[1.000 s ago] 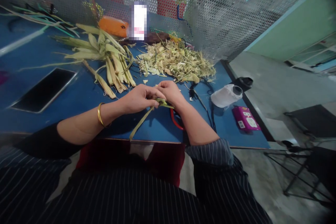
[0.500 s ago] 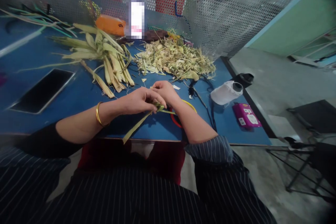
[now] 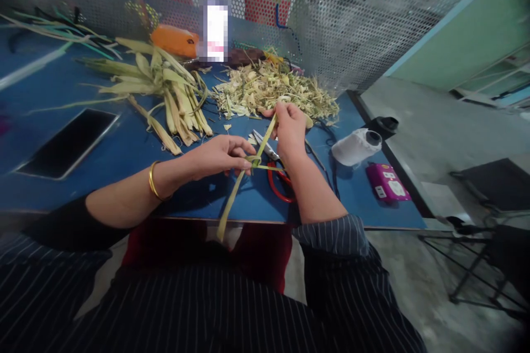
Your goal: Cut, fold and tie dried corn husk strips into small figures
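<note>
Between finger and thumb, my left hand pinches a small green loop of leaf strips above the blue table. My right hand is closed on the upper end of a pale green strip, which runs taut up from the loop. One long tail of leaf hangs down over the table's front edge, and a thin one points right towards my right wrist. Scissors with red handles lie beneath, partly covered by my right forearm.
Husk leaves lie at the back left and a heap of scraps at the back centre. A dark phone is at the left. Thread spools and a purple pack stand right. A perforated screen rises behind.
My right hand has moved up and away from my left hand, drawing the strip out straight. The scissors show more now, and the hanging tail has swung right and lower.
</note>
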Motion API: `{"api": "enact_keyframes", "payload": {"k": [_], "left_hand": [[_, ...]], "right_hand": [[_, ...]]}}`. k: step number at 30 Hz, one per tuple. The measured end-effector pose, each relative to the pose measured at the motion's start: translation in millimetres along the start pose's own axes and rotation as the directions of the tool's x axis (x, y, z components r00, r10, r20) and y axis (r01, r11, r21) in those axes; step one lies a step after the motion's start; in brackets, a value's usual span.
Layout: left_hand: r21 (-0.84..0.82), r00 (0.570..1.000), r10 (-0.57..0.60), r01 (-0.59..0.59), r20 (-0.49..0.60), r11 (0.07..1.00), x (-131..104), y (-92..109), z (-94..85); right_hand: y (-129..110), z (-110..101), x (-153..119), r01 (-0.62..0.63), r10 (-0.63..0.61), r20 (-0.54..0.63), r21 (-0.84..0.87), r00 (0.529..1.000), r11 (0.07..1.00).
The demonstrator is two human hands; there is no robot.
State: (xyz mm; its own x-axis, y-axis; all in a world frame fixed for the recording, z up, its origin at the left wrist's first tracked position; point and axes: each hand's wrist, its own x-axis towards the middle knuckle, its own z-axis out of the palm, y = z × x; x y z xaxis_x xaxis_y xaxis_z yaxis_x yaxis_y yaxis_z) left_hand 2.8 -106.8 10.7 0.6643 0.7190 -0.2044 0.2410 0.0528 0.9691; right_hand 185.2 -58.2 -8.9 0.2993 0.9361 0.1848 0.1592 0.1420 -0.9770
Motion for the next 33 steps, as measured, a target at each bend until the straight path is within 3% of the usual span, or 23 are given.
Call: {"api": "enact_keyframes", "payload": {"k": [3, 7, 12, 16, 20, 24, 27, 31, 33], "left_hand": [[0.009, 0.995, 0.036, -0.037, 0.092, 0.999, 0, -2, -5.0], [-0.059, 0.99, 0.015, -0.007, 0.138, 0.998, 0, -1, -5.7], [0.009, 0.999, -0.044, 0.044, 0.001, 0.999, -1, 3, 2.0], [0.132, 1.0, -0.018, 0.015, 0.025, 0.991, -2, 3, 6.0], [0.099, 0.999, -0.048, 0.046, 0.012, 0.994, -2, 4, 4.8], [0.004, 0.982, -0.065, 0.067, -0.179, 0.998, 1, 3, -8.5], [-0.058, 0.943, -0.017, -0.002, -0.333, 0.998, 4, 1, -24.0], [-0.095, 0.92, -0.02, -0.019, -0.392, 0.995, 7, 0, -36.5], [-0.095, 0.929, -0.031, -0.005, -0.37, 0.995, 8, -1, -37.1]], "right_hand": [[-11, -1, -2, -0.094, 0.084, 0.066, 0.169, 0.994, 0.981], [-15, 0, -4, -0.155, 0.139, 0.091, 0.199, 0.986, 0.968], [-7, 3, -6, -0.091, 0.073, 0.103, 0.18, 0.992, 0.979], [-4, 7, -9, -0.028, 0.018, 0.077, 0.137, 0.997, 0.99], [-9, 7, -11, 0.009, -0.016, 0.061, 0.115, 0.998, 0.993], [-20, -4, -12, 0.114, -0.118, 0.146, 0.037, 0.982, 0.993], [-28, -13, -16, 0.319, -0.259, 0.324, -0.148, 0.91, 0.936], [-32, -18, -20, 0.643, -0.327, 0.676, -0.285, 0.661, 0.711], [-30, -18, -19, 0.734, -0.357, 0.71, -0.329, 0.607, 0.594]]}}
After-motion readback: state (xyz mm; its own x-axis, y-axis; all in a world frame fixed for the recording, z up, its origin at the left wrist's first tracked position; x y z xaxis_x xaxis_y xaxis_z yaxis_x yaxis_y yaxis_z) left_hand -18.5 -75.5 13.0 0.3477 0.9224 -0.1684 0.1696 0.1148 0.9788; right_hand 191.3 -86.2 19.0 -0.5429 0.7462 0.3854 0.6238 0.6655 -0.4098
